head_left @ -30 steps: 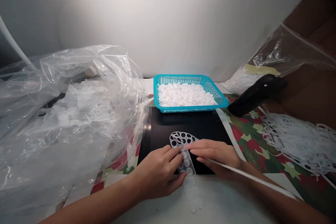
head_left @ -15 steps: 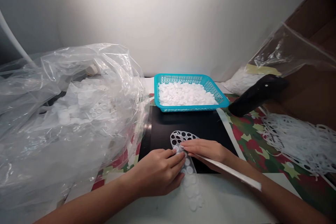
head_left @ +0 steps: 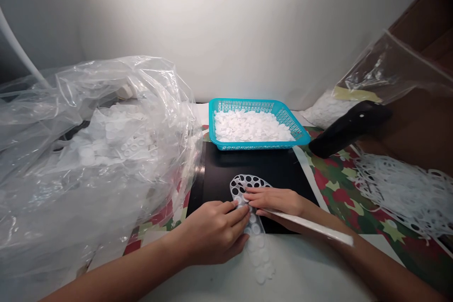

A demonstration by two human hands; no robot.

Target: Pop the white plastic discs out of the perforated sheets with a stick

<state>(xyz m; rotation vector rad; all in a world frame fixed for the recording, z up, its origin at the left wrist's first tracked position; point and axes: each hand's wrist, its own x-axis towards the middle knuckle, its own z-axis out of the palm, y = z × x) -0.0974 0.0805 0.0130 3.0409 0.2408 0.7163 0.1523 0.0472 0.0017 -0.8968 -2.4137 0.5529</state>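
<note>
Head view: left hand (head_left: pixel 210 233) and right hand (head_left: pixel 276 200), fingers held together, press their tips onto a perforated translucent plastic sheet (head_left: pixel 243 182). Its far end shows empty round holes; white round discs (head_left: pixel 260 258) remain along the near end.

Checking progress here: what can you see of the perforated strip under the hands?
The translucent perforated strip lies flat, its rounded far end on the black mat, its near part running off the mat onto a white surface. Round holes at the far end show the mat through; toward the near end, white discs sit in it. The left hand and right hand touch its middle with their fingertips.
</note>
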